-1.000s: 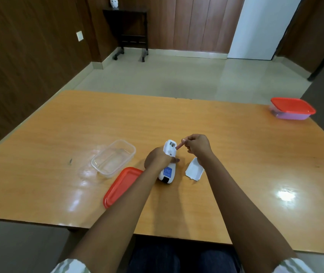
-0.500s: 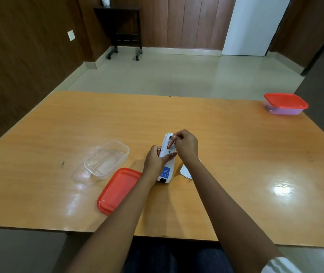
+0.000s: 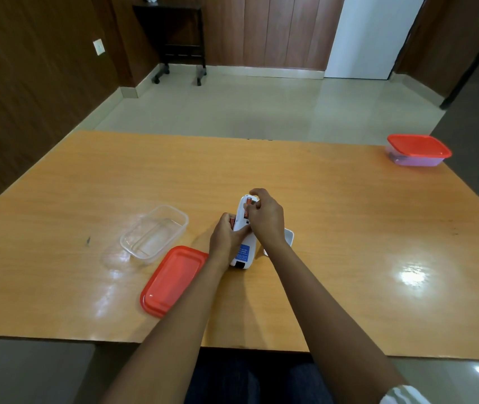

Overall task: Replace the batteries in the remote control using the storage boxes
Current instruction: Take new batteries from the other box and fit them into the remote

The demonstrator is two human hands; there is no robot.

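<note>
The white remote control [image 3: 241,252] lies face down on the wooden table [image 3: 334,228], its battery bay uncovered. My left hand [image 3: 226,239] grips the remote's left side and also holds a reddish battery [image 3: 232,221] against it. My right hand [image 3: 264,217] is over the bay, fingertips pressing a reddish battery [image 3: 249,201] into it. The white battery cover [image 3: 289,237] lies just right of the remote, partly hidden by my right wrist. An open clear storage box [image 3: 155,230] sits to the left, its red lid [image 3: 174,279] beside it.
A second storage box [image 3: 417,151], closed with a red lid, stands at the table's far right corner. A small dark speck [image 3: 87,241] lies on the table at the left. Beyond the table are tiled floor and a dark side table [image 3: 180,39].
My right hand came from holding a battery just above the remote down onto the bay, pressing the battery in. My left hand slid up along the remote's side.
</note>
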